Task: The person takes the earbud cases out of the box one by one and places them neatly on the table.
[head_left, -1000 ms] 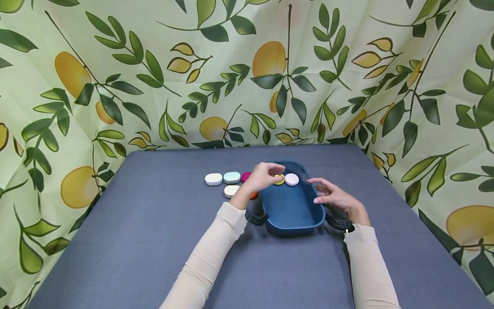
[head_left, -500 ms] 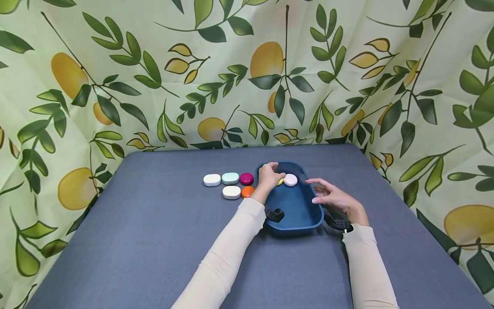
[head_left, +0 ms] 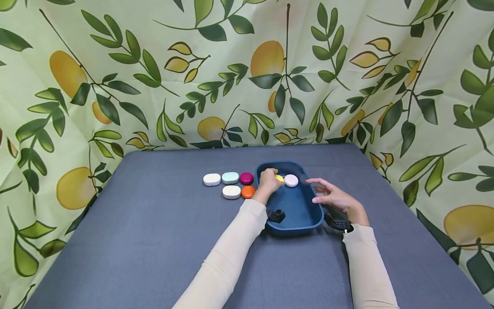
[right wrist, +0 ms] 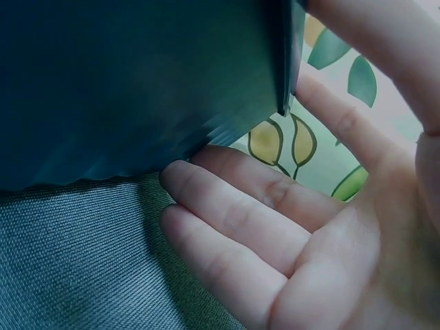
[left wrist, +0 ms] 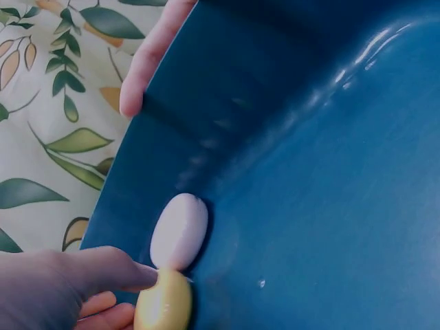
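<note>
My left hand is inside the blue plastic bin, thumb and fingers pinching a yellow oval soap bar near the far wall. A pale pink soap bar lies touching it on the right. In the left wrist view the thumb lies on the yellow bar's edge, with other fingers curled behind it. My right hand stays at the bin's right side. Its fingers are loosely extended against the outer wall and lower edge, while the thumb stands near the rim.
Left of the bin on the grey cloth-covered table lie a white bar, a mint bar, a magenta bar, a cream bar and an orange bar. A leaf-patterned curtain surrounds the table's back and sides.
My left hand has lowered into the bin and closed on the yellow soap bar, leaving the magenta and orange bars uncovered. My right hand holds the same place at the bin.
</note>
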`<state>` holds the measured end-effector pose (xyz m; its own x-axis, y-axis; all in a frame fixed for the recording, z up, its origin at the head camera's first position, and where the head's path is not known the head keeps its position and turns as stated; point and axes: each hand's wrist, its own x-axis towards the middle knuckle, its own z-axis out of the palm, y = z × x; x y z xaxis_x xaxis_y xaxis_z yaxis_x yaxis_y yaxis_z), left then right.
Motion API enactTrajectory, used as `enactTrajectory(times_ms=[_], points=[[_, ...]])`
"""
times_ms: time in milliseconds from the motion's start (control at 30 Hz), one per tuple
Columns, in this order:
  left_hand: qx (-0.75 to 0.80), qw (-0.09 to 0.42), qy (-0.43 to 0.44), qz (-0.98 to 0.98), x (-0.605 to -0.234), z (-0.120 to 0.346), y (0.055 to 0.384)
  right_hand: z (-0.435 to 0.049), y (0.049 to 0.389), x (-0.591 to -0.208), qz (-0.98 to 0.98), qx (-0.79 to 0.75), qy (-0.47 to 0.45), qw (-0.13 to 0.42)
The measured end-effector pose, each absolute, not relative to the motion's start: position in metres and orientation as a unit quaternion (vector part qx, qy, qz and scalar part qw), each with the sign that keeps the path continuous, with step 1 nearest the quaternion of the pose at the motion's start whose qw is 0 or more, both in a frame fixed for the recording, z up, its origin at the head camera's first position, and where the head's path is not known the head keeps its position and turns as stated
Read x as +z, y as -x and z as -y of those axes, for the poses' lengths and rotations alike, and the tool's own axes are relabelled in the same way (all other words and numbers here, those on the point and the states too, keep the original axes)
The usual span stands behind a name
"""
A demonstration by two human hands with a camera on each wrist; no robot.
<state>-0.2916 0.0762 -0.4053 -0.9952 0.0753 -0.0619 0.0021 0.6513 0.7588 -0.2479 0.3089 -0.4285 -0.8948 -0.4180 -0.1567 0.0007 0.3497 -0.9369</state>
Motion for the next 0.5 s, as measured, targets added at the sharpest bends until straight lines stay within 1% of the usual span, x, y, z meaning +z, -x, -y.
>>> enactTrajectory(times_ms=[367,500], points=[[0.375,0.072,-0.021,-0.924,-0.4030,-0.0757,0.2867,-0.3084,0.2466,-0.4268,-0.803,-0.551,0.123,0.191],[0.365,0.065,-0.017,-0.929,-0.4039,-0.0762,0.2869,-0.3077,0.2466,-0.4264,-0.804,-0.549,0.124,0.190]])
